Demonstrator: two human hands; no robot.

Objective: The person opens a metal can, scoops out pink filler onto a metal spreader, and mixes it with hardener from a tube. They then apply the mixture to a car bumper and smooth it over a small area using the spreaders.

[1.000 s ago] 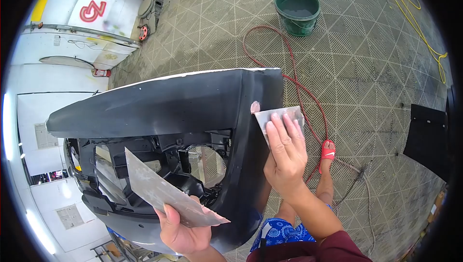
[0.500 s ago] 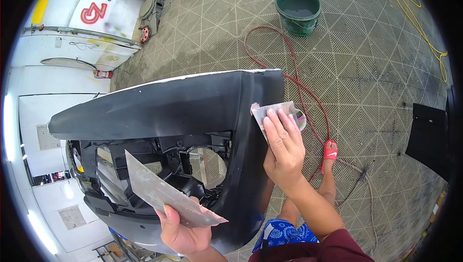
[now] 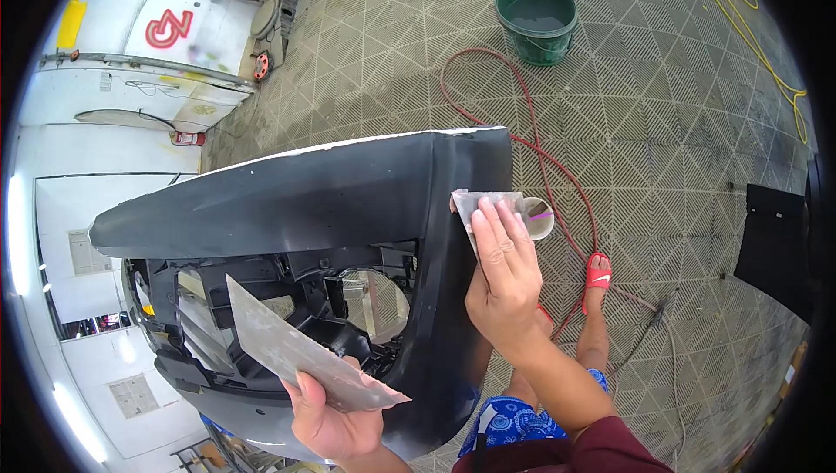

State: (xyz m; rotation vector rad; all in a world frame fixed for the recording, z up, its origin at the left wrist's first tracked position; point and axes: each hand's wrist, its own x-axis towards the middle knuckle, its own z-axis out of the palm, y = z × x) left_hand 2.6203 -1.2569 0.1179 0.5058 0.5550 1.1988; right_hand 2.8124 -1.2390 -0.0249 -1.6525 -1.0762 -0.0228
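A dark car bumper [image 3: 313, 185] lies across the view, with a cut-out grille and a round opening. My right hand [image 3: 505, 286] is closed on a thin metal putty spreader [image 3: 467, 206], its fingers flat along the plate. The spreader's left end touches the bumper near its right edge, and pink putty [image 3: 455, 200] shows there. My left hand [image 3: 335, 421] grips a larger flat metal plate [image 3: 287, 342], thumb on top, above the bumper's lower part. Pink putty lines that plate's lower right edge. A pale round object [image 3: 538, 219] with a purple mark shows just beyond the right-hand spreader.
A green bucket [image 3: 538, 48] of greyish liquid stands on the patterned floor [image 3: 374, 46]. A red hose [image 3: 570, 179] loops beside the bumper, near my foot in a red sandal [image 3: 598, 273]. A black panel [image 3: 771, 246] is at right, with a yellow hose [image 3: 766, 59] above it.
My right hand has shifted slightly left and down with its spreader. More of the pale round object shows. My left hand and its plate have hardly moved.
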